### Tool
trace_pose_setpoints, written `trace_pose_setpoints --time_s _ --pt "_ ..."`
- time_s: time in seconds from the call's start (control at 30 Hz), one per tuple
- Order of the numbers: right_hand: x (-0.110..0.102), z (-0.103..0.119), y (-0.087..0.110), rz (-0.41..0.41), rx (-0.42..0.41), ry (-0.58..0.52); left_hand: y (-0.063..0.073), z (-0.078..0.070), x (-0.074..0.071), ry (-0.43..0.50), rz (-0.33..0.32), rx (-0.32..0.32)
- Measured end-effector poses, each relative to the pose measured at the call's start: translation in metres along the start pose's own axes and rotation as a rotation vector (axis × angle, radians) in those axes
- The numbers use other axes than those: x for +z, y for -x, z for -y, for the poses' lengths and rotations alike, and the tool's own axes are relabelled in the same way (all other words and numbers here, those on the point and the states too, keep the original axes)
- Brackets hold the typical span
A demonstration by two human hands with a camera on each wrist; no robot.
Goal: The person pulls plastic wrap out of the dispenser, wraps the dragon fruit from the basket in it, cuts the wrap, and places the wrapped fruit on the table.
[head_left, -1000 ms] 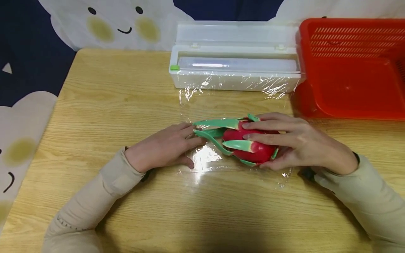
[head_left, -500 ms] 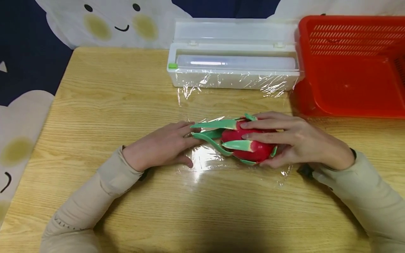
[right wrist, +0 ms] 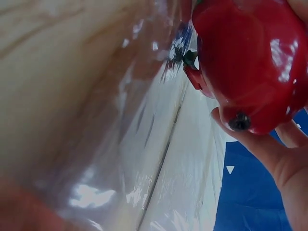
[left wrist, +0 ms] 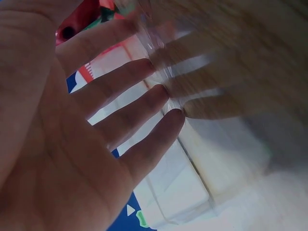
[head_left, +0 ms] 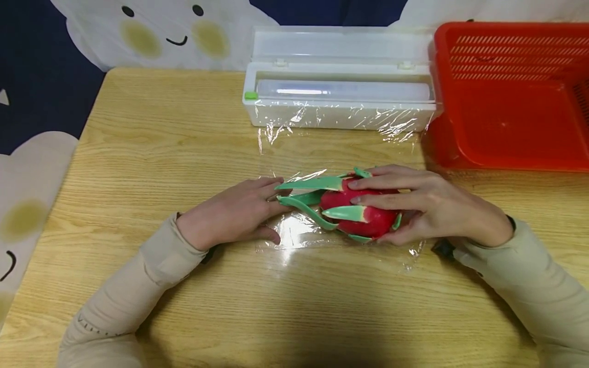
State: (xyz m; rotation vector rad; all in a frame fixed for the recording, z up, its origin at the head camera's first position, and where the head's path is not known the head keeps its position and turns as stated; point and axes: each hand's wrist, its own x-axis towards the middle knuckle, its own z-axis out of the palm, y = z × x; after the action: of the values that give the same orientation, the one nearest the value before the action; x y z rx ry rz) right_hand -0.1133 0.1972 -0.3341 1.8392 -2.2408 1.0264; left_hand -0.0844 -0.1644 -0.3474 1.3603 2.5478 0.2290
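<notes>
Fruit (head_left: 338,199) & R hand (head_left: 425,202) have eased a touch toward the person vs. prev. head frame; L hand (head_left: 234,212) & film (head_left: 299,230) look abt. the same. V. small shift, so prob. just fine adjustment: I'd judge the work is at a positioning stage, w/ fruit being settled rather than carried. No film visible over its top.

Re grip: R hand curls round the fruit's R end, fingers across the top, thumb low on the near side, so the red body sits btwn. them. Leaves (head_left: 310,183) stick out L, beyond the hold, tips overlapping L fingertips in head view; can't tell if they touch.

L hand is spread, fingers extended, thumb apart, tips down at the film; L wrist view shows nothing pinched.

Fruit is over the film, appears to rest on it, but underside is hidden. Film runs fr. roll (head_left: 342,89) over front of box (head_left: 342,43) onto table (head_left: 152,122). Box lid is up; basket (head_left: 515,122) is just beside box, on R.
</notes>
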Motion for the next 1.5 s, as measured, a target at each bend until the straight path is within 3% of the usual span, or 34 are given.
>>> trace_pose_setpoints --time_s 0.53,0.77,1.13,1.33,1.5 --pt "-0.004 0.004 0.001 0.096 0.069 0.009 0.002 -0.002 -0.003 -0.002 0.050 -0.020" --pt "-0.004 0.008 -0.002 0.066 0.024 0.031 0.003 -0.002 -0.004 0.006 0.071 -0.023" --pt "-0.005 0.017 -0.006 0.123 0.086 0.114 0.005 0.000 -0.005 -0.002 0.047 0.012" --pt "-0.006 0.019 -0.004 0.150 0.124 0.112 0.007 0.004 -0.006 0.052 0.064 0.021" --pt "-0.005 0.020 -0.004 0.139 0.104 0.116 0.009 0.007 -0.007 0.086 0.051 0.041"
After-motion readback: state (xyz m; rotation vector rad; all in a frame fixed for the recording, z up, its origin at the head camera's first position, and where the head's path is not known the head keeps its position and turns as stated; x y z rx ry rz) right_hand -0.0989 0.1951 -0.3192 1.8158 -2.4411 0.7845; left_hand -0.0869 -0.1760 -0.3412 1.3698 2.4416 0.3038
